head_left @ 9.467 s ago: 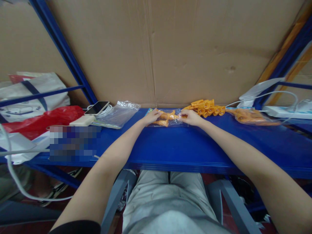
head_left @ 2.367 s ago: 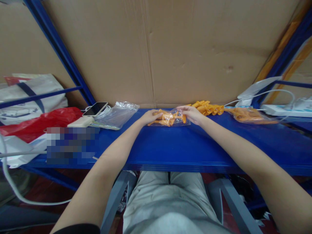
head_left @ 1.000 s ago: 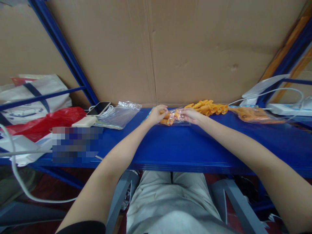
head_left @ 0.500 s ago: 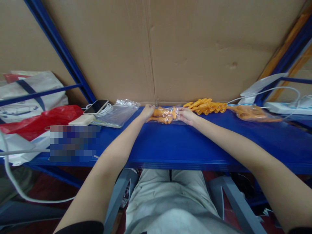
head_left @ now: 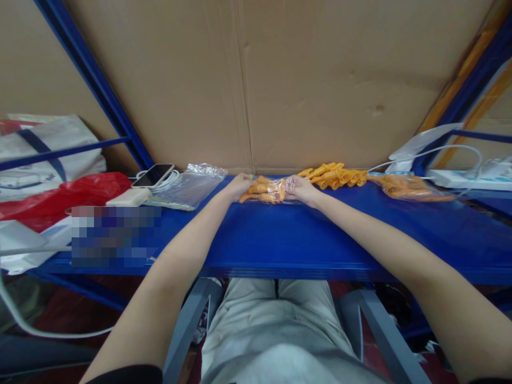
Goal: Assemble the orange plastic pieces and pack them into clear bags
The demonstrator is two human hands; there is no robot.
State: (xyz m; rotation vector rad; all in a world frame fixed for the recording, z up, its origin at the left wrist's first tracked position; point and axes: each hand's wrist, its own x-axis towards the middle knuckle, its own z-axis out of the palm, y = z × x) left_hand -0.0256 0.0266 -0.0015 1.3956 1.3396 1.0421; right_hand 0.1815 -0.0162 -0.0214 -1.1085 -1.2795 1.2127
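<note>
A clear plastic bag with orange plastic pieces (head_left: 264, 190) inside lies on the blue shelf between my hands. My left hand (head_left: 240, 185) is closed on the bag's left end. At the other end, my right hand (head_left: 301, 189) grips the clear film, fingers bent round it. Just right of that hand sits a loose pile of orange tapered, hollow pieces (head_left: 336, 175). Farther right rests another clear bag of orange pieces (head_left: 412, 186). The exact kind of the pieces is too small to make out.
Flat clear bags (head_left: 192, 186) lie left of my left hand, beside a phone (head_left: 154, 176) and a coiled white cable. A red plastic bag (head_left: 68, 192) and a white power strip (head_left: 472, 180) flank the blue shelf (head_left: 288, 240). Cardboard (head_left: 320, 80) stands behind.
The orange pieces in the bag have shifted and lie closer together. My right hand has moved slightly inward over the bag's end. The whole view has shifted a little.
</note>
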